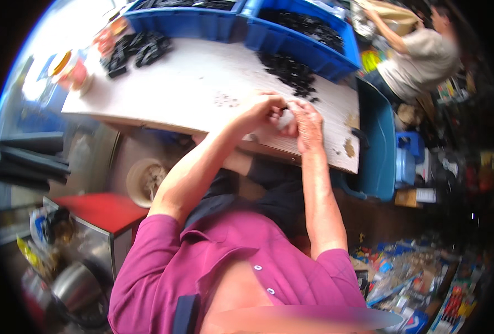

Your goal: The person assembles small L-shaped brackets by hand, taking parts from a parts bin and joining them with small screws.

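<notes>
My left hand (265,108) and my right hand (308,123) meet over the near edge of the white table (186,72). The fingers of both are curled in, with the tips close together. Something small and whitish (285,118) shows between them, too blurred to name. Just beyond my hands, a pile of small black parts (291,73) spreads over the tabletop. Tiny dark bits (226,99) are scattered on the table to the left of my left hand.
Two blue bins, a left one (186,23) and a right one (297,49), hold black parts along the far edge. Black pieces (136,51) lie at far left near a jar (69,69). A teal tub (378,139) stands right of the table. Another person (419,61) works at far right.
</notes>
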`<state>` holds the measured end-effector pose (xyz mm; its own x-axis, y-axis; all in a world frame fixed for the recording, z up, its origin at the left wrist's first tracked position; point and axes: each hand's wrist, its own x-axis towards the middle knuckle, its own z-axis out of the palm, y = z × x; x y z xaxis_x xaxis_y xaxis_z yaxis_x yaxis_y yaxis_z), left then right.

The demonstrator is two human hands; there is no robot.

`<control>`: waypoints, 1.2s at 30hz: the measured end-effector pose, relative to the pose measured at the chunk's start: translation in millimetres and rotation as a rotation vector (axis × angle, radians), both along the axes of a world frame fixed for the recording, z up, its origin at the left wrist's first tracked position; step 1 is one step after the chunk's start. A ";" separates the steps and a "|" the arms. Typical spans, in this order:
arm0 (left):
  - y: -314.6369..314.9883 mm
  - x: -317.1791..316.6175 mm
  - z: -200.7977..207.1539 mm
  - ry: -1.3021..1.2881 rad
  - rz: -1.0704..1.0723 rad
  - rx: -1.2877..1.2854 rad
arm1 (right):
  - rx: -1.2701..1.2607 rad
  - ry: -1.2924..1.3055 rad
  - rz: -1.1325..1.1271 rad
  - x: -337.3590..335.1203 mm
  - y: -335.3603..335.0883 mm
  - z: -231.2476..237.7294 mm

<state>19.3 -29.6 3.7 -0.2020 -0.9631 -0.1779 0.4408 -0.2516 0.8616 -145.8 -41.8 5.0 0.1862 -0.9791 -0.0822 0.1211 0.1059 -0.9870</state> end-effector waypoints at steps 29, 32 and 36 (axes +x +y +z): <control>-12.2 288.5 -30.4 -1.771 1.076 -0.101 | -0.033 -0.073 0.034 14.6 10.5 -9.8; -8.0 275.3 -24.7 -1.669 1.176 -0.336 | -0.034 -0.084 0.011 17.5 9.6 -9.0; 20.1 195.2 -17.5 -1.619 0.894 -0.521 | -0.048 -0.100 -0.007 15.6 9.6 -9.8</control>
